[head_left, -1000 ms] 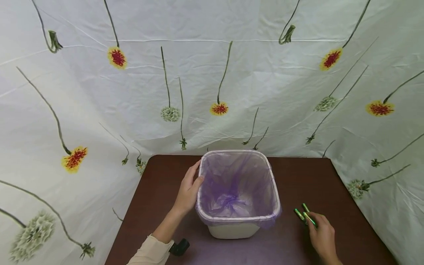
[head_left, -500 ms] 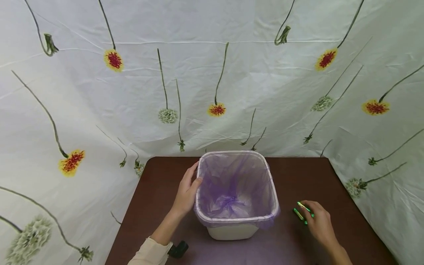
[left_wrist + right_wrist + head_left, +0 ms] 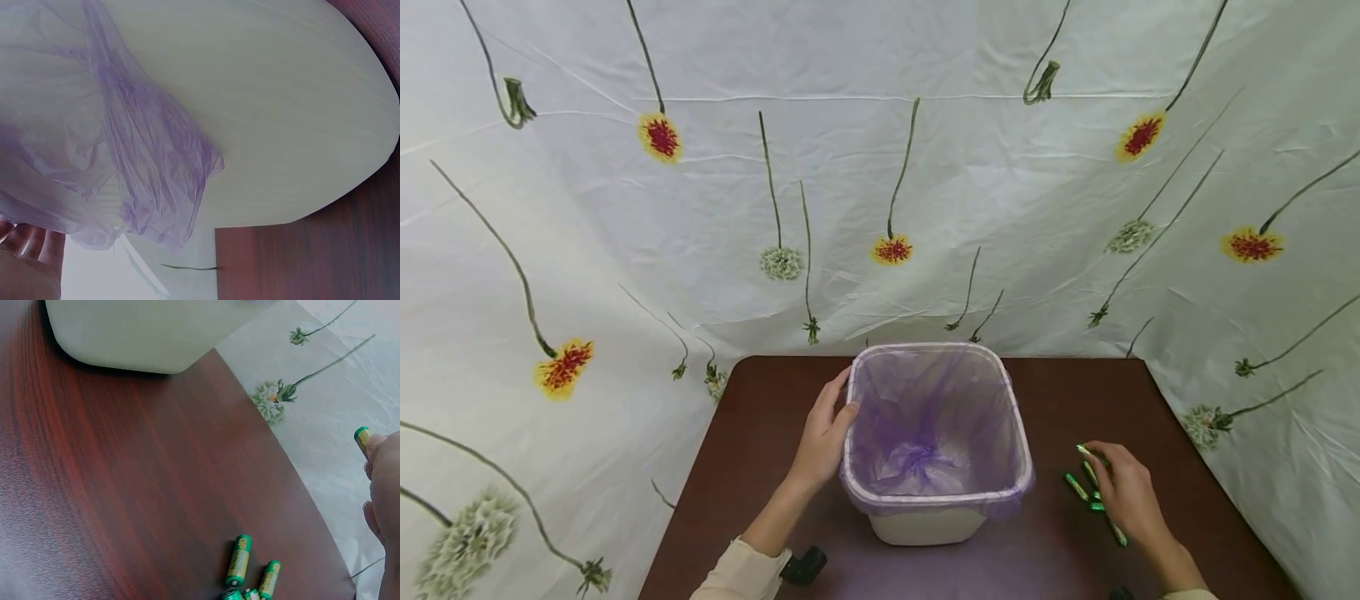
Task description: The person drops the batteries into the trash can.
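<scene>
A pale trash bin stands on the table, lined with a thin purple bag folded over its rim. At the bin's left rim my left hand grips, thumb at the edge and fingers along the outer side. My right hand is over the table to the right of the bin. Between its thumb and fingers it pinches a green and gold battery, whose end shows past the fingertips. Below that hand lie several similar batteries, partly covered by it in the head view.
The dark reddish-brown table reaches back to a white, flower-printed cloth that hangs behind and at both sides. A loose corner of the bag hangs down the bin's outer wall.
My right hand has lifted a battery and moved slightly away from me, uncovering more batteries beneath it. The left hand stays at the bin's rim.
</scene>
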